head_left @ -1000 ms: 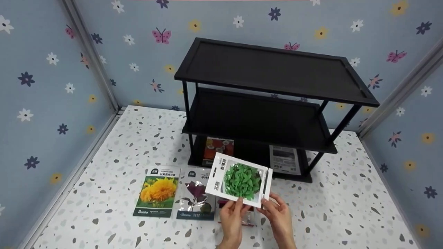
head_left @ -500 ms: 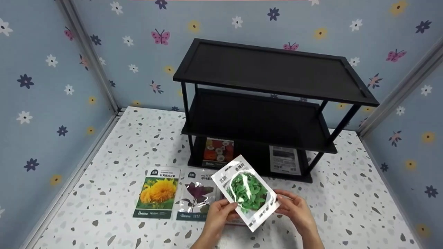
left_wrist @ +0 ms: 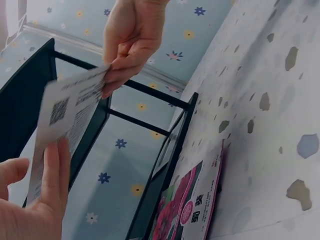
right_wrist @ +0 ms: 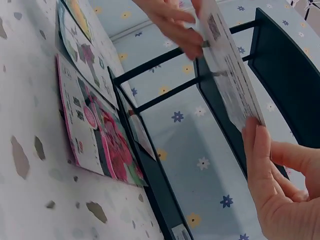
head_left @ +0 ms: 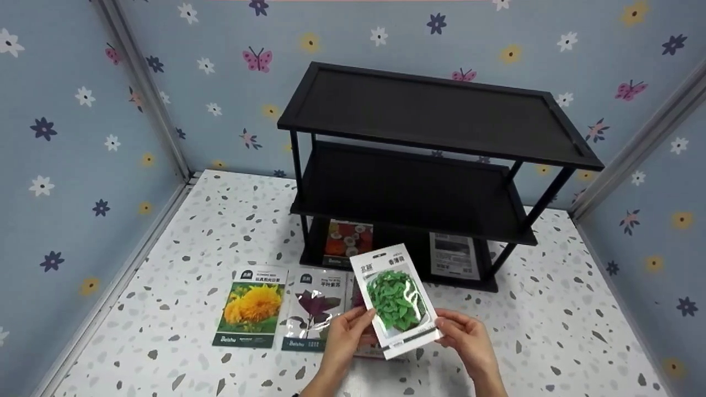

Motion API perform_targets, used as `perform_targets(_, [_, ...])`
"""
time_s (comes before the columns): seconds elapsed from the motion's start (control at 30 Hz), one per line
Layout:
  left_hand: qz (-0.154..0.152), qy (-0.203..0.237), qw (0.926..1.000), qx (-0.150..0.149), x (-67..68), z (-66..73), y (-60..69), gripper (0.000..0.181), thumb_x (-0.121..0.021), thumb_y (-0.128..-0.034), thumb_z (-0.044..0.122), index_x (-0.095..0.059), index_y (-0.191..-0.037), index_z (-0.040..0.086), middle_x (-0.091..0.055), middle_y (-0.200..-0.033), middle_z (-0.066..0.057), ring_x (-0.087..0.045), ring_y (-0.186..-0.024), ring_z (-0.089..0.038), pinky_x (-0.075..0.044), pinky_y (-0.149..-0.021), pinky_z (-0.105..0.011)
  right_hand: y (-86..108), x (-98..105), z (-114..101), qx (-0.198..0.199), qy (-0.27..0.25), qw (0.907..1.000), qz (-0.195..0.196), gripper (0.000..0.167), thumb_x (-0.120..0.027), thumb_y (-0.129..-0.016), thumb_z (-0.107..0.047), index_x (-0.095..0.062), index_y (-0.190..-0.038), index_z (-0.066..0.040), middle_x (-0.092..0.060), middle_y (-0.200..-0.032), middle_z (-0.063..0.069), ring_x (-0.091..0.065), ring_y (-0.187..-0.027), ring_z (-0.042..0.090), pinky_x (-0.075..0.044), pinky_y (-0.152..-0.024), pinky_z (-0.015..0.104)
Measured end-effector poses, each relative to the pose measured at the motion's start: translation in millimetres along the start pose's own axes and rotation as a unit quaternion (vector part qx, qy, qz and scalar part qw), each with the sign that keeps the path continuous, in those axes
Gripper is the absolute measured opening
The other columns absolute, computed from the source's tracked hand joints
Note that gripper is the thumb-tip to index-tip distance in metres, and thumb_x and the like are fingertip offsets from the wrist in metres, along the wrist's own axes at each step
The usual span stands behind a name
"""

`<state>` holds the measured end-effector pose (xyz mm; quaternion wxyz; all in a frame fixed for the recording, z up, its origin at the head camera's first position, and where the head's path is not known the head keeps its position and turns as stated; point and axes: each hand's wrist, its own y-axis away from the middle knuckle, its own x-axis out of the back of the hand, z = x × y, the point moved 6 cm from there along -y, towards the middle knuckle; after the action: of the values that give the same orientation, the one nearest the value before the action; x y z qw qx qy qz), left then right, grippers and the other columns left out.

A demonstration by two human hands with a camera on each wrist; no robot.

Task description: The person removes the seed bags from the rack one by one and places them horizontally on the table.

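Observation:
A white seed packet point(head_left: 397, 303) with a picture of green leaves is held above the table, tilted, its front toward the head camera. My left hand point(head_left: 347, 339) pinches its left edge, thumb on the front. On the lower right edge my right hand point(head_left: 469, 342) grips it between thumb and fingers. The printed back of the packet point(left_wrist: 62, 115) shows in the left wrist view. Below it, a pink-flower packet point(right_wrist: 100, 130) lies on the table, mostly covered in the head view. Left of that lie a purple-leaf packet point(head_left: 313, 311) and a yellow-flower packet point(head_left: 251, 306).
A black three-tier rack point(head_left: 408, 182) stands behind the hands. On its bottom shelf lie a red-flower packet point(head_left: 348, 242) at the left and a grey-white packet point(head_left: 453, 256) at the right. Patterned walls point(head_left: 209, 82) enclose the speckled white table point(head_left: 182, 309).
The leaf packet has been turned in the hands, from lying sideways to nearly upright. My hands have moved apart to its two side edges.

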<state>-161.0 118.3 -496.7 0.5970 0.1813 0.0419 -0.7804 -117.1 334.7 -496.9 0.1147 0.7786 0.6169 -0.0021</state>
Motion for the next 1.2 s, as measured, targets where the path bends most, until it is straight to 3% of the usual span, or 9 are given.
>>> perform_targets(0.13, [0.051, -0.035, 0.9972, -0.041, -2.0, -2.2, 4.4, 0.042, -0.060, -0.0844, 0.010, -0.047, -0.113, -0.018, -0.062, -0.091, -0.019, -0.061, -0.070, -0.015, -0.053, -0.057, -0.029, -15.2, 18.1, 35.0, 0.057, -0.015, 0.9969, 0.052, 0.038, -0.065, -0.079, -0.010, -0.055, -0.107, 0.013, -0.065, -0.085, 0.016, -0.062, -0.066, 0.018, -0.053, -0.057, 0.026])
perform_targets(0.27, [0.081, -0.054, 0.9909, -0.093, -3.8, -3.6, 9.3, 0.030, -0.062, -0.0803, 0.001, -0.053, -0.104, -0.016, -0.061, -0.083, -0.014, -0.059, -0.066, -0.013, -0.052, -0.057, -0.026, -32.5, 36.3, 78.1, 0.053, -0.041, 0.9907, 0.118, 0.038, -0.070, -0.076, -0.014, -0.059, -0.107, 0.005, -0.063, -0.093, 0.019, -0.063, -0.075, 0.024, -0.053, -0.063, 0.033])
perform_targets(0.33, [0.090, -0.057, 0.9872, -0.118, -5.0, 0.1, 12.8, 0.026, -0.062, -0.0786, -0.004, -0.054, -0.099, -0.017, -0.059, -0.080, -0.016, -0.059, -0.064, -0.015, -0.053, -0.057, -0.030, -34.2, 38.1, 88.6, 0.048, -0.059, 0.9864, 0.146, 0.041, -0.072, -0.074, -0.014, -0.058, -0.107, 0.006, -0.062, -0.094, 0.021, -0.062, -0.078, 0.028, -0.053, -0.065, 0.036])
perform_targets(0.53, [0.102, -0.072, 0.9817, -0.144, -7.3, 9.9, 19.6, 0.018, -0.060, -0.0761, -0.011, -0.056, -0.092, -0.018, -0.058, -0.074, -0.021, -0.059, -0.058, -0.021, -0.052, -0.053, -0.039, -25.6, 34.8, 95.6, 0.038, -0.055, 0.9798, 0.189, 0.044, -0.075, -0.069, -0.020, -0.060, -0.104, 0.001, -0.061, -0.093, 0.022, -0.062, -0.079, 0.030, -0.052, -0.067, 0.037])
perform_targets(0.73, [0.092, -0.118, 0.9778, -0.147, -6.5, -7.3, 10.4, 0.017, -0.065, -0.0750, -0.007, -0.060, -0.089, -0.014, -0.060, -0.070, -0.015, -0.059, -0.055, -0.020, -0.052, -0.049, -0.031, -20.4, 40.3, 93.5, 0.041, -0.008, 0.9781, 0.204, 0.042, -0.077, -0.068, -0.024, -0.063, -0.100, -0.002, -0.063, -0.090, 0.019, -0.062, -0.076, 0.029, -0.053, -0.064, 0.037])
perform_targets(0.87, [0.083, -0.194, 0.9644, -0.159, -11.6, -13.2, 6.3, 0.015, -0.069, -0.0727, -0.002, -0.063, -0.085, -0.010, -0.062, -0.066, -0.008, -0.057, -0.053, -0.011, -0.050, -0.047, -0.022, -19.3, 52.4, 94.6, 0.058, 0.029, 0.9735, 0.219, 0.027, -0.072, -0.072, -0.010, -0.065, -0.096, 0.000, -0.063, -0.087, 0.019, -0.063, -0.072, 0.028, -0.053, -0.060, 0.037])
perform_targets(1.03, [0.063, -0.294, 0.9358, -0.183, -23.9, -16.6, 4.3, 0.013, -0.071, -0.0698, -0.001, -0.065, -0.080, -0.006, -0.061, -0.062, -0.003, -0.054, -0.052, -0.005, -0.046, -0.047, -0.016, -11.7, 65.4, 91.7, 0.062, 0.102, 0.9628, 0.242, 0.020, -0.070, -0.073, -0.002, -0.066, -0.092, 0.000, -0.064, -0.081, 0.013, -0.063, -0.065, 0.021, -0.053, -0.055, 0.032])
perform_targets(1.2, [0.029, -0.343, 0.9205, -0.185, -39.0, -25.0, 0.7, 0.013, -0.072, -0.0684, -0.001, -0.065, -0.078, -0.006, -0.060, -0.059, -0.002, -0.054, -0.051, -0.006, -0.046, -0.047, -0.017, 8.8, 60.5, 61.5, 0.062, 0.198, 0.9508, 0.230, 0.020, -0.070, -0.074, -0.005, -0.066, -0.090, 0.006, -0.064, -0.072, 0.009, -0.059, -0.054, 0.013, -0.052, -0.050, 0.025])
